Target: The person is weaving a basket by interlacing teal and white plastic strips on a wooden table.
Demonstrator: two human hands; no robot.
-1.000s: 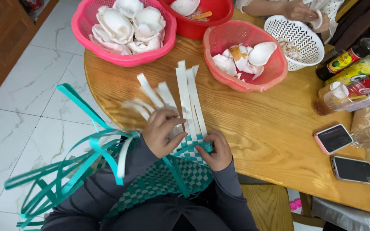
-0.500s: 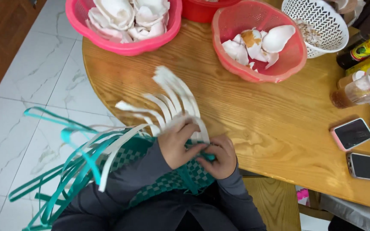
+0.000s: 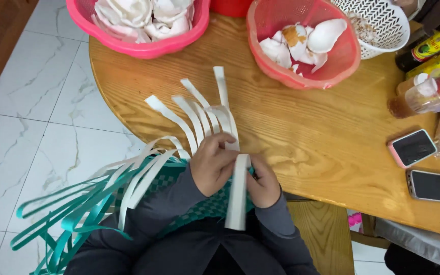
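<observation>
A green-and-white woven mat [image 3: 207, 206] of flat plastic strips lies in my lap at the edge of a round wooden table [image 3: 291, 132]. My left hand [image 3: 212, 163] presses on the weave and grips the white strips [image 3: 199, 114] that fan out over the table. My right hand [image 3: 263, 183] pinches one white strip [image 3: 238, 196], folded back toward me over the mat. Loose teal strips [image 3: 82, 209] trail off to the left above the floor.
Two pink baskets [image 3: 143, 48] [image 3: 301, 76] hold white shell-like pieces at the table's far side, beside a white slotted basket [image 3: 378, 25]. Sauce bottles [image 3: 429, 91] stand at the right edge. Two phones [image 3: 413, 147] [image 3: 434, 186] lie flat near the right. White marble tiles [image 3: 36, 132] cover the floor.
The white strips have spread flatter over the table. One white strip has been folded back over the mat toward me, held in my right hand. The view has tilted closer.
</observation>
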